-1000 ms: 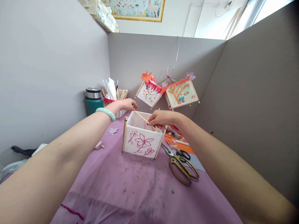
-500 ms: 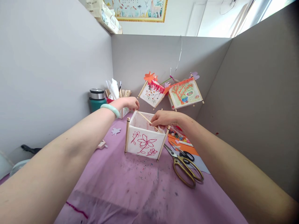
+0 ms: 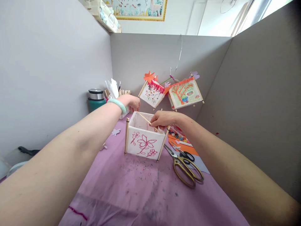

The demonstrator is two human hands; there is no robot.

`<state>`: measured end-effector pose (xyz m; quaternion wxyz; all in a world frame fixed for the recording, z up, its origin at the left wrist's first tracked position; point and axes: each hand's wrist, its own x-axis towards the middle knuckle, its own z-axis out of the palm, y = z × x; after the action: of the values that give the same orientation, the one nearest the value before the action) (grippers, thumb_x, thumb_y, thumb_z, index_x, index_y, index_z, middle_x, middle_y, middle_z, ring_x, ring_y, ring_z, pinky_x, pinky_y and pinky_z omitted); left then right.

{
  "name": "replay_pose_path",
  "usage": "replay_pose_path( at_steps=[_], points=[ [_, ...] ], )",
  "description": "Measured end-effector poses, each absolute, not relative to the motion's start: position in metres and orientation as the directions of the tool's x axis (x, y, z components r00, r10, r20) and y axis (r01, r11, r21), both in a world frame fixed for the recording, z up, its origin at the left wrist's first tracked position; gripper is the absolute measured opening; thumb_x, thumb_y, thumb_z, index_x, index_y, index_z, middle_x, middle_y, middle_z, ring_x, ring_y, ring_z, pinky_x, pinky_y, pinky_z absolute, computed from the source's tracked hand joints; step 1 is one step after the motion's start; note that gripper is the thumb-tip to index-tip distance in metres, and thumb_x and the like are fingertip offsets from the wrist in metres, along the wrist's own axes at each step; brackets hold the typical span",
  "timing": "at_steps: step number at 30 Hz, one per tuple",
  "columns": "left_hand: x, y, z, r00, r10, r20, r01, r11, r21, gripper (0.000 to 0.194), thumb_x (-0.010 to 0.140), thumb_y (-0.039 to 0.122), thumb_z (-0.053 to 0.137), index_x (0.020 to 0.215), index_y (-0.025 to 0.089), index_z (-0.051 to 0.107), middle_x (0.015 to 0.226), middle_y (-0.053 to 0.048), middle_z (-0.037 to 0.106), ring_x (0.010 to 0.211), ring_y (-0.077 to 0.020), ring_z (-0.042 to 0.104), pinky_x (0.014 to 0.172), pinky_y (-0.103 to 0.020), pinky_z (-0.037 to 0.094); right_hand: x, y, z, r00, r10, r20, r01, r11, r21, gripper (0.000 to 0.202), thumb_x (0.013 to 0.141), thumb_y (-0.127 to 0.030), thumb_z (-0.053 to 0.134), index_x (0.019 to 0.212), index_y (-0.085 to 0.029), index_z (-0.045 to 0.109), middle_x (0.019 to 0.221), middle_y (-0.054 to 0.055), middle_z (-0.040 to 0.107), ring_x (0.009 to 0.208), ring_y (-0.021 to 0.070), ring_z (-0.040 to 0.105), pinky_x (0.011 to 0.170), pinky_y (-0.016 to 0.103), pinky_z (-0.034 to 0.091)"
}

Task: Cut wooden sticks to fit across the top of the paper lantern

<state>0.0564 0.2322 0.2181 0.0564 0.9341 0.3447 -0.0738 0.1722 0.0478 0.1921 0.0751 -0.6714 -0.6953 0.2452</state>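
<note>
A white paper lantern (image 3: 136, 150) with wooden corner posts and pink flowers drawn on its front stands upright on the purple cloth. Its top is open. A thin wooden stick (image 3: 144, 118) lies slantwise across that opening. My right hand (image 3: 164, 119) pinches the stick over the right part of the opening, fingertips partly hidden. My left hand (image 3: 133, 103) is closed at the far left corner, by the stick's far end. Whatever its fingers hold there is hidden behind the hand.
Brass-handled scissors (image 3: 188, 171) and black-handled scissors (image 3: 187, 155) lie right of the lantern, near orange paper (image 3: 195, 152) and a paint set (image 3: 177, 135). Two decorated lanterns (image 3: 187, 93) hang behind. A teal flask (image 3: 96, 105) stands left; grey panels (image 3: 145, 50) enclose the table.
My left hand has shifted slightly at the far left corner, and its bracelet arm has swung a little to the right. The right hand keeps its pinch on the stick.
</note>
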Motion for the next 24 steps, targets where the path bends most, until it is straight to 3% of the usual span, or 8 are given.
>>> replay_pose_path(
  at_steps=[12,18,24],
  points=[
    [0.061,0.233,0.218,0.742,0.645,-0.184,0.658,-0.753,0.015,0.027,0.054,0.018,0.069,0.080,0.025,0.076,0.068,-0.004,0.069,0.084,-0.0247,0.063,0.076,-0.031,0.049,0.172,0.049,0.192,-0.094,0.972,-0.213,0.904,-0.006,-0.428,0.010,0.072,-0.023,0.061,0.073,-0.016,0.068,0.058,0.000,0.057,0.049,0.0091,0.045,0.046,0.024,0.033],
    [0.058,0.227,0.220,0.759,0.635,-0.145,0.641,-0.768,-0.005,0.032,0.056,0.018,0.066,0.085,0.023,0.075,0.082,-0.004,0.072,0.081,-0.0222,0.062,0.074,-0.028,0.048,0.177,0.050,0.187,-0.074,0.980,-0.184,0.906,-0.011,-0.423,0.011,0.072,-0.023,0.060,0.074,-0.016,0.068,0.061,0.002,0.060,0.050,0.0096,0.049,0.046,0.023,0.033],
    [0.055,0.220,0.227,0.787,0.617,-0.024,0.617,-0.787,0.008,0.040,0.060,0.022,0.066,0.098,0.026,0.072,0.100,-0.002,0.070,0.094,-0.0223,0.059,0.080,-0.027,0.045,0.176,0.046,0.186,-0.019,0.993,-0.117,0.878,-0.040,-0.476,0.006,0.072,-0.021,0.061,0.071,-0.016,0.065,0.061,0.001,0.060,0.050,0.0095,0.051,0.048,0.023,0.036]
  ],
)
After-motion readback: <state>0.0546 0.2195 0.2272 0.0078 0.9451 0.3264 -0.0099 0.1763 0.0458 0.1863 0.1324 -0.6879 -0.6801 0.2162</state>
